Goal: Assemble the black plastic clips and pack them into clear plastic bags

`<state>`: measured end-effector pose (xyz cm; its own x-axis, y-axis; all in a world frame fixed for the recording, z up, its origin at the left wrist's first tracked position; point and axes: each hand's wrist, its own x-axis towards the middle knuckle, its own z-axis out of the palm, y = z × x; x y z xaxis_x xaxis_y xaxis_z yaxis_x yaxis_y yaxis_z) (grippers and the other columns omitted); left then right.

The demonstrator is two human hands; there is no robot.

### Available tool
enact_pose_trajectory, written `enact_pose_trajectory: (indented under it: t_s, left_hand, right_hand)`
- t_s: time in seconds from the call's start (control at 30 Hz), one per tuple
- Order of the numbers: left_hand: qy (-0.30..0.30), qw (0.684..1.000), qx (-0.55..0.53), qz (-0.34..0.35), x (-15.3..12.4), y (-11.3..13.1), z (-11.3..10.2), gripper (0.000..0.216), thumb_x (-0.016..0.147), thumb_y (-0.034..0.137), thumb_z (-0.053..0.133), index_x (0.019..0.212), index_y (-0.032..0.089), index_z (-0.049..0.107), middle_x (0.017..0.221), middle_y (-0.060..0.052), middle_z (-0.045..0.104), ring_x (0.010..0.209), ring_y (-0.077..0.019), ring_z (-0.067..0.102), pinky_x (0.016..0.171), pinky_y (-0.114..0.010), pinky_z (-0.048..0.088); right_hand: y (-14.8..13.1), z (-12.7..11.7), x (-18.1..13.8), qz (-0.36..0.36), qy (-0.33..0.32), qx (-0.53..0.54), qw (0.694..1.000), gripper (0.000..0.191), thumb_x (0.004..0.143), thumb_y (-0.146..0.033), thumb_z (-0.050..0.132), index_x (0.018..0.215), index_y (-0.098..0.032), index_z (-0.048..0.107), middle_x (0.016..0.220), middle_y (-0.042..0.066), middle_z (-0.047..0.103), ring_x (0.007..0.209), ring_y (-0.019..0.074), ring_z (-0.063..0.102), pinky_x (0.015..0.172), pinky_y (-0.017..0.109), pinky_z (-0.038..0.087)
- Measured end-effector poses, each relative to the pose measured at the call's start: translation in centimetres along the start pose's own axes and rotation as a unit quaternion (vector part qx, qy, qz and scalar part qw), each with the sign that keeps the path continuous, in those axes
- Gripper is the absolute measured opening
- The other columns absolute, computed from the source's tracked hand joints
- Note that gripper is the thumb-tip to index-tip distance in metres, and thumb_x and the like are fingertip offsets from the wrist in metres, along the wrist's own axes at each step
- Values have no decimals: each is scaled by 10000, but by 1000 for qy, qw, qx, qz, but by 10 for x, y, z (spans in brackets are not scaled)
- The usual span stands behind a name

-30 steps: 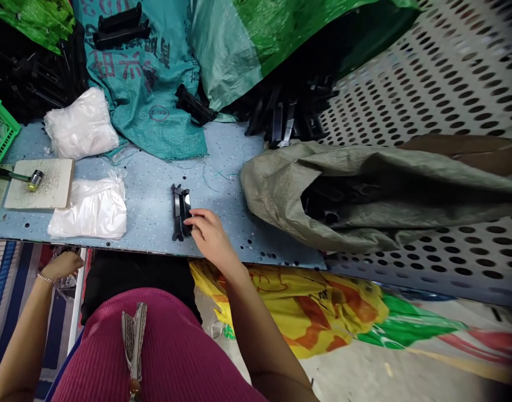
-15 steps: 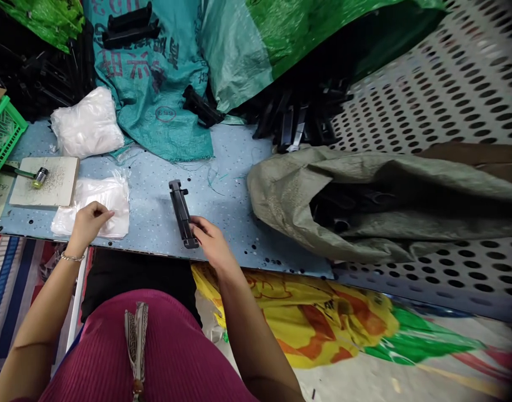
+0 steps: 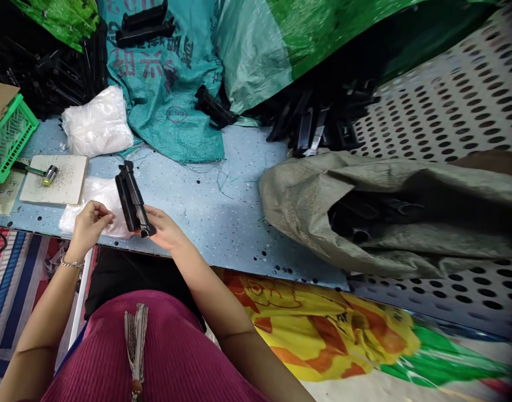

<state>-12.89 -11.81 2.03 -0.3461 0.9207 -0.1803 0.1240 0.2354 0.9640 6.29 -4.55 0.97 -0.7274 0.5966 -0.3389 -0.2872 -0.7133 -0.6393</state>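
My right hand (image 3: 166, 228) grips a black plastic clamp bracket (image 3: 132, 198) by its lower end. The bracket is long, slightly tilted, and held above the right part of a stack of thin clear plastic bags (image 3: 73, 218). Just left of it, my left hand (image 3: 90, 224) is over the same stack, fingers curled and thumb pressed toward them. Whatever is between those fingertips, if anything, blends with the clear plastic below. A small gap separates the left thumb from the bracket.
Behind lie a plump white plastic bundle (image 3: 99, 123) and a teal woven sack (image 3: 176, 123) with black brackets on it. At left are a pale block (image 3: 57, 190) with a small tool and a green basket (image 3: 13, 139). A grey-green sack (image 3: 297, 195) gapes at right.
My right hand has carried the bracket left, from bare table to over the bag stack beside my left hand. The left hand stays at the stack. The view has shifted slightly.
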Motion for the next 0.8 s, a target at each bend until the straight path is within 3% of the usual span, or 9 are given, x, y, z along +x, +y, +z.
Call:
enact_pose_trajectory:
  t_s: [0.07, 0.17, 0.33, 0.4, 0.5, 0.57, 0.67, 0.8]
  left_hand:
    - [4, 998, 62, 26, -4, 3, -2, 220, 805, 310, 732, 899, 203, 564, 784, 5, 674, 704, -144, 683, 673, -270, 527]
    - [31, 986, 153, 66, -11, 9, -15, 177, 841, 306, 700, 938, 208, 588, 858, -4, 686, 763, -147, 668, 737, -284, 524]
    - [-6, 974, 221, 39, -19, 14, -39, 154, 871, 292, 649, 991, 212, 597, 856, -8, 671, 778, -162, 654, 735, -292, 519]
    - [1, 964, 258, 63, -19, 16, -34, 154, 880, 279, 629, 1012, 211, 589, 893, -20, 665, 771, -164, 635, 727, -303, 514]
    - [43, 938, 295, 177, -16, 21, -10, 253, 834, 314, 713, 998, 203, 555, 1027, -73, 642, 860, -195, 613, 759, -338, 513]
    - [48, 924, 309, 219, -14, 25, 4, 226, 837, 284, 710, 961, 203, 540, 1002, -82, 632, 887, -212, 608, 763, -350, 503]
    - [23, 943, 295, 152, -9, 27, 10, 78, 888, 213, 614, 922, 212, 544, 842, -32, 641, 762, -181, 615, 712, -329, 477]
    - [24, 992, 115, 35, 0, 20, 1, 277, 755, 308, 786, 860, 210, 550, 784, 5, 649, 698, -143, 620, 666, -283, 490]
  right_hand:
    - [3, -2, 0, 12, -21, -17, 1000, 391, 692, -473, 894, 858, -166, 718, 721, 1, 690, 622, 130, 641, 620, 263, 564]
    - [6, -11, -6, 13, 2, -23, 1000, 394, 672, -472, 911, 815, -160, 717, 691, 1, 691, 588, 121, 631, 594, 244, 547]
    - [13, -36, -30, 33, 42, -23, 998, 387, 685, -470, 907, 821, -148, 740, 704, 32, 714, 602, 135, 637, 598, 253, 535]
    - [17, -40, -37, 36, 54, -16, 998, 387, 684, -467, 907, 835, -149, 747, 718, 34, 720, 593, 126, 626, 589, 245, 524]
    - [22, -37, -41, 37, 57, 1, 998, 382, 681, -458, 909, 851, -156, 750, 738, 30, 722, 596, 122, 618, 605, 249, 531]
    - [22, -35, -41, 35, 52, 6, 998, 380, 677, -460, 910, 849, -162, 747, 726, 19, 710, 599, 124, 617, 612, 254, 537]
    - [18, -36, -43, 22, 75, -6, 997, 370, 665, -456, 916, 816, -170, 737, 715, 4, 694, 601, 119, 618, 606, 246, 532]
    - [9, -37, -53, -29, 140, -18, 990, 340, 670, -449, 907, 788, -183, 729, 706, 0, 683, 620, 133, 621, 628, 271, 541]
